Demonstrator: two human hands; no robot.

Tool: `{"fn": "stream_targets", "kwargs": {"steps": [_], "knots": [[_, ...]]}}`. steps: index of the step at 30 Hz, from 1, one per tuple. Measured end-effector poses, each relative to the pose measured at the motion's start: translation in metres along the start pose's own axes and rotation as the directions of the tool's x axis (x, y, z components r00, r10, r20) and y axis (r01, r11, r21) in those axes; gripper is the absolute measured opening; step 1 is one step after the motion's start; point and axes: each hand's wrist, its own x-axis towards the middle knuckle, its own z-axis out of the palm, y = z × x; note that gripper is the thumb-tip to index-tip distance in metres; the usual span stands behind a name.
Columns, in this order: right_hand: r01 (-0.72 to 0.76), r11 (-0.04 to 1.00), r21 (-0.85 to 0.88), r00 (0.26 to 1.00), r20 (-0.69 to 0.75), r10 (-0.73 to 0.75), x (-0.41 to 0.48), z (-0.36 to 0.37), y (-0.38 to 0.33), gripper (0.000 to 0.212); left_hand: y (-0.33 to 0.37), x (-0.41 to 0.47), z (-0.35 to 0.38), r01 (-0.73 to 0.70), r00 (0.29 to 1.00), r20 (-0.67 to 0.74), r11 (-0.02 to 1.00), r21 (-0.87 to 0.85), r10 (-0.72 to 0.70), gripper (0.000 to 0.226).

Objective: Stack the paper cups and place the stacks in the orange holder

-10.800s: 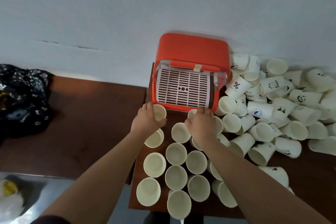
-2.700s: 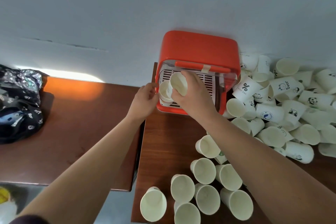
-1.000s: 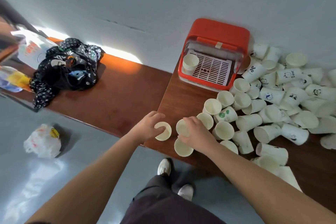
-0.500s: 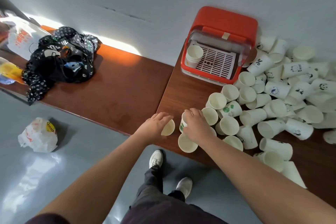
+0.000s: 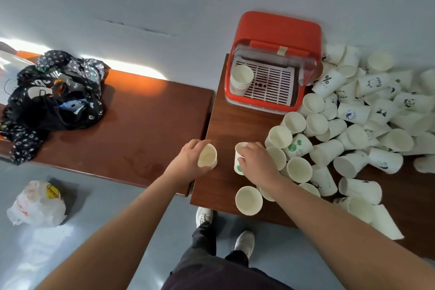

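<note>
My left hand grips a plain paper cup just above the table's left edge. My right hand holds a paper cup with green dots by its rim and side. One upright cup stands near the front edge. A big pile of loose paper cups covers the right of the table. The orange holder stands at the back against the wall, its clear lid raised, with a stack of cups on the left of its white grid.
A second brown table adjoins on the left and carries a black patterned bag. A white plastic bag lies on the grey floor. My feet stand below the table's front edge.
Both hands have lifted their cups a little and drawn them apart. Earlier I set a stack into the orange holder and came back to the loose cups.
</note>
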Motion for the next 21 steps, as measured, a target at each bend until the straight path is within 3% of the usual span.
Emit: {"fn": "stream_targets", "kwargs": {"steps": [6, 10, 15, 21], "knots": [[-0.054, 0.977, 0.207, 0.965, -0.241, 0.104, 0.033, -0.051, -0.004, 0.012, 0.019, 0.045, -0.055, 0.010, 0.988, -0.150, 0.993, -0.117, -0.028, 0.081], [-0.218, 0.871, 0.440, 0.937, -0.154, 0.313, 0.052, -0.100, -0.004, 0.018, 0.047, 0.092, -0.095, -0.040, 0.961, -0.275, 0.975, -0.220, -0.023, 0.084], [-0.241, 0.813, 0.530, 0.882, -0.230, 0.411, 0.070, -0.126, 0.009, 0.020, 0.086, 0.147, -0.123, -0.155, 0.942, -0.329, 0.953, -0.260, 0.064, 0.080], [-0.201, 0.731, 0.652, 0.798, -0.324, 0.508, 0.083, -0.134, 0.029, 0.054, 0.104, 0.189, -0.114, -0.192, 0.939, -0.318, 0.966, -0.175, 0.129, 0.077]]}}
